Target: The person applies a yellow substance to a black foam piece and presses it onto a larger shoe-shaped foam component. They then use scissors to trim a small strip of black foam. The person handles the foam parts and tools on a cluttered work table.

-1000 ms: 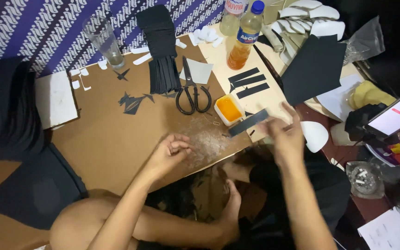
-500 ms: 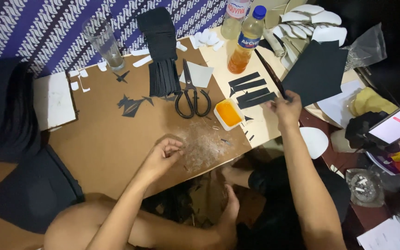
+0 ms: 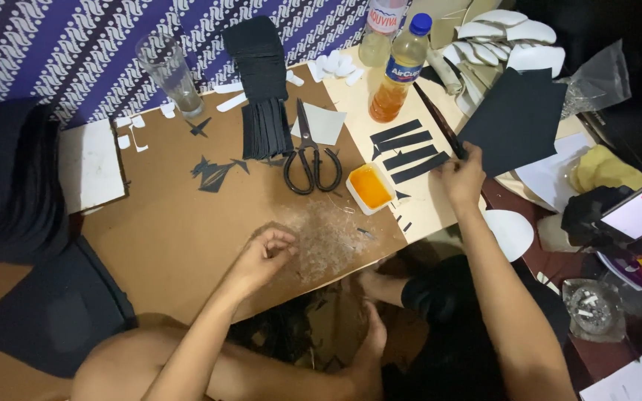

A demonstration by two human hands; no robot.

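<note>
Four flat black strips (image 3: 408, 148) lie in a row on the pale board. The right hand (image 3: 464, 177) pinches the end of the lowest strip. The left hand (image 3: 263, 255) is loosely curled, holding nothing, beside shiny dried glue on the brown cardboard bench (image 3: 165, 230). One pair of black scissors (image 3: 310, 160) lies nearby.

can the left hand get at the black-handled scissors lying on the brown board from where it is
Probably yes. The left hand rests curled on the brown cardboard board, and the black-handled scissors lie flat just beyond it, with only bare board and dried glue residue between them.
</note>
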